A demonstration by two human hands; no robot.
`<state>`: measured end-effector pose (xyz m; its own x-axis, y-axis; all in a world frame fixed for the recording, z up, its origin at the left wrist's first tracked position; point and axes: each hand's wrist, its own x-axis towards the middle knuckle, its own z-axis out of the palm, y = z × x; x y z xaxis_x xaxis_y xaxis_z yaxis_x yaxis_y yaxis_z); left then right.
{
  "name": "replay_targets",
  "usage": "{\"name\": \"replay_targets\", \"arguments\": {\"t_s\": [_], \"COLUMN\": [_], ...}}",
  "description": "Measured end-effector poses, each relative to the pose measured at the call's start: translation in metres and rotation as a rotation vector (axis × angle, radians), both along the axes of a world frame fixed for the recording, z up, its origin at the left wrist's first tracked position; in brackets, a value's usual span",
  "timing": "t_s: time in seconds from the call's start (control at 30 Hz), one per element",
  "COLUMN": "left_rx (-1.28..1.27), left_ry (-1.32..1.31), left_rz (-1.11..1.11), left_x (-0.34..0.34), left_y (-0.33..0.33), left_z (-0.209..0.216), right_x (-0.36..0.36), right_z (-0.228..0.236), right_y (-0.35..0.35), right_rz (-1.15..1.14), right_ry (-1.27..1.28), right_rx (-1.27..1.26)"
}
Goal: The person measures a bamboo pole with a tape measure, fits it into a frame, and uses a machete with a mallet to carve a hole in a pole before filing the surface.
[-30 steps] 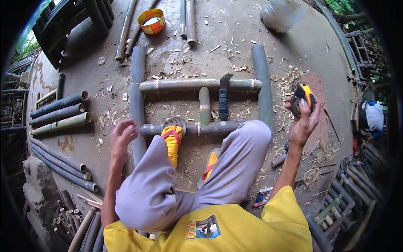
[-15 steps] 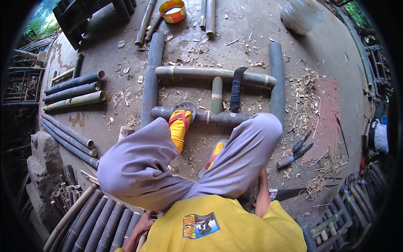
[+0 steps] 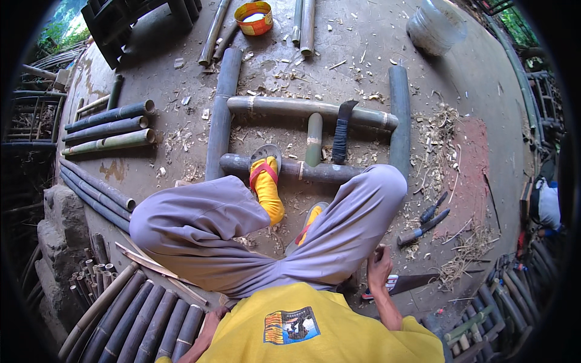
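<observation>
My right hand (image 3: 379, 266) is beside my right thigh, its fingers curled closed; whatever may be inside them is hidden. Close by it on the ground lies a handsaw (image 3: 414, 282) with a red-and-white handle and dark blade. At my left hip, my left hand (image 3: 213, 318) rests by the bamboo seat (image 3: 145, 323), its fingers tucked out of sight. Ahead of my knees lies an H-like bamboo frame (image 3: 290, 106), with a short upright piece (image 3: 313, 140) between its two crossbars. Across it leans a curved knife (image 3: 341, 133) with a dark wrapped handle. My left foot presses the nearer crossbar.
Two dark-handled tools (image 3: 423, 228) lie right of my knee, near a reddish patch (image 3: 472, 175). Cut bamboo poles (image 3: 112, 134) lie at left. A red-yellow tub (image 3: 254, 23) and a clear plastic container (image 3: 434, 29) stand farther off. Shavings litter the floor.
My right hand has come out from behind my right thigh into view, fingers curled. My left knee has swung outward and down a little. The bamboo frame and knife stay put.
</observation>
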<state>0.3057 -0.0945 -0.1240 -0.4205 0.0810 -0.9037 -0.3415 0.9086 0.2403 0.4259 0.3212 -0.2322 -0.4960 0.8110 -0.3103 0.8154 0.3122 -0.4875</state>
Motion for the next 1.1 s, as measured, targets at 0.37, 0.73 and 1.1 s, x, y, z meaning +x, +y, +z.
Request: {"name": "replay_targets", "arguments": {"t_s": [0.37,0.73,1.1], "left_rx": [0.541,0.368,0.359], "left_ry": [0.040,0.062,-0.008], "left_rz": [-0.322,-0.430,-0.449], "left_x": [-0.066,-0.062,-0.070], "left_y": [0.055,0.033,0.036], "left_z": [0.035,0.026,0.025], "right_x": [-0.022,-0.054,-0.042], "right_z": [0.087,0.118,0.106], "right_y": [-0.069,-0.064,-0.066], "right_rz": [0.863,0.783,0.927], "right_ry": [0.321,-0.173,0.010], "right_rx": [-0.647,-0.959,-0.989]}}
